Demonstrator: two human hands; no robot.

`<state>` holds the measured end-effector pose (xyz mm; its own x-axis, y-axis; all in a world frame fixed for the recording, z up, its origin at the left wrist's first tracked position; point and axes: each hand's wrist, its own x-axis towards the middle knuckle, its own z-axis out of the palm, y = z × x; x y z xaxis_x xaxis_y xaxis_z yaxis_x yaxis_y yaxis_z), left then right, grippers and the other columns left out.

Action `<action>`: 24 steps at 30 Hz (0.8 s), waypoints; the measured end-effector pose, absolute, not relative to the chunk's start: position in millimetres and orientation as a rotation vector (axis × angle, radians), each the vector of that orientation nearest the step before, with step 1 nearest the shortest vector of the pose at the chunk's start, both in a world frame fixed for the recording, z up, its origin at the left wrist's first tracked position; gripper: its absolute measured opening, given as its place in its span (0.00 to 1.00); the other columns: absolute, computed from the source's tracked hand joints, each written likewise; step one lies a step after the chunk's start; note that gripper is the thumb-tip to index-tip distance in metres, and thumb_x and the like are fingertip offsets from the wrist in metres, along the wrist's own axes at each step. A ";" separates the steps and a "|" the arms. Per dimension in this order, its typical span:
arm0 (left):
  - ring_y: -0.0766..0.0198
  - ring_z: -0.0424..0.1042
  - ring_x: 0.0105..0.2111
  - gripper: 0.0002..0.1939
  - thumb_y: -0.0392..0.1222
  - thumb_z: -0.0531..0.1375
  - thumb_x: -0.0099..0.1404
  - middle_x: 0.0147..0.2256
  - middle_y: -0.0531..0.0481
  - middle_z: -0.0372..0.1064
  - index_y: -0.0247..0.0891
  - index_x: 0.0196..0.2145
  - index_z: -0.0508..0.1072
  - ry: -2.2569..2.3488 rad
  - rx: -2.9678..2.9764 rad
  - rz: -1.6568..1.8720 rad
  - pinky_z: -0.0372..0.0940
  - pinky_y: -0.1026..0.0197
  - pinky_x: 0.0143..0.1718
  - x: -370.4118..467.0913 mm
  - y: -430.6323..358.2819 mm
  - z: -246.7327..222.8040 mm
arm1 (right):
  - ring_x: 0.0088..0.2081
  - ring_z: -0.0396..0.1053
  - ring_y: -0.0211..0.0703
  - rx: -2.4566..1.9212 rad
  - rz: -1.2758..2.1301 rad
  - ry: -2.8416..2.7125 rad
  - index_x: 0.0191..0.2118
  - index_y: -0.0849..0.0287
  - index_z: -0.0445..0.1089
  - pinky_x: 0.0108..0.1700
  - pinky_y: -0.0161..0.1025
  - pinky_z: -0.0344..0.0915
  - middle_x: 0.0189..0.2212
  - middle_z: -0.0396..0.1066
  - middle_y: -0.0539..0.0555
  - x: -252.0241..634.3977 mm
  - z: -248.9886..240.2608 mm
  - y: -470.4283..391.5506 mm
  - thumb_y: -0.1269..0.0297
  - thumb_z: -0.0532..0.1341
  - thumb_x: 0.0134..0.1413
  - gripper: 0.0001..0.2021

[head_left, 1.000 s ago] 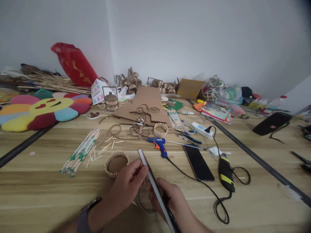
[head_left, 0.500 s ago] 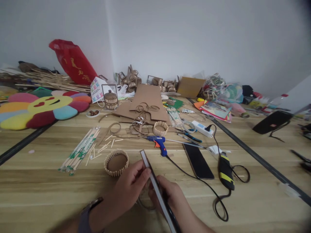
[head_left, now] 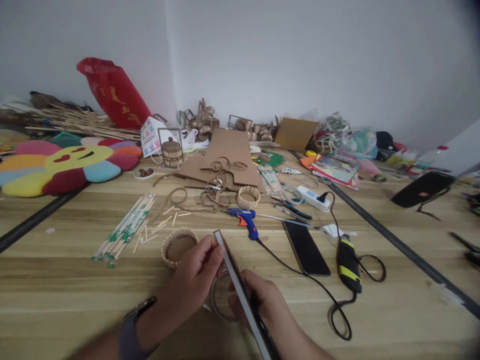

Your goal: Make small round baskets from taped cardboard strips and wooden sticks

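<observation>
A long narrow strip [head_left: 237, 282] with a pale grey band along its face and brown edges slants up from the bottom of the view. My left hand [head_left: 193, 272] pinches it near its upper end between thumb and fingers. Lower down, my right hand [head_left: 268, 300] is closed around the strip, where a glossy black part shows; its kind is unclear. Between my hands a roll of clear tape [head_left: 213, 299] lies on the table, partly covered. Behind my left hand is a ring of short wooden sticks with a brown base [head_left: 180, 245].
A blue glue gun [head_left: 242, 217] lies ahead, its cord running right past a phone [head_left: 306, 248] and a black-and-yellow tool [head_left: 348, 265]. Bagged sticks [head_left: 125, 227] and loose ones lie left. Cardboard [head_left: 227, 150], brown strips and a second stick ring [head_left: 248, 198] are farther back.
My left hand has shifted slightly left and up along with the strip's top end. More of the tape roll shows between my hands. My right hand stays about where it was.
</observation>
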<state>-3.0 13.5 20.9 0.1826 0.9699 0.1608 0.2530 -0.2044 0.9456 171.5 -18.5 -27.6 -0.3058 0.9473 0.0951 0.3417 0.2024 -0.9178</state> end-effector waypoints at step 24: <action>0.64 0.58 0.24 0.16 0.49 0.50 0.70 0.23 0.57 0.57 0.42 0.25 0.60 1.176 1.565 1.066 0.55 0.63 0.26 11.4 -0.8 9.9 | 0.25 0.63 0.37 -1.158 1.109 -1.806 0.32 0.58 0.68 0.28 0.29 0.63 0.25 0.69 0.47 170.5 -14.9 -17.3 0.67 0.59 0.50 0.02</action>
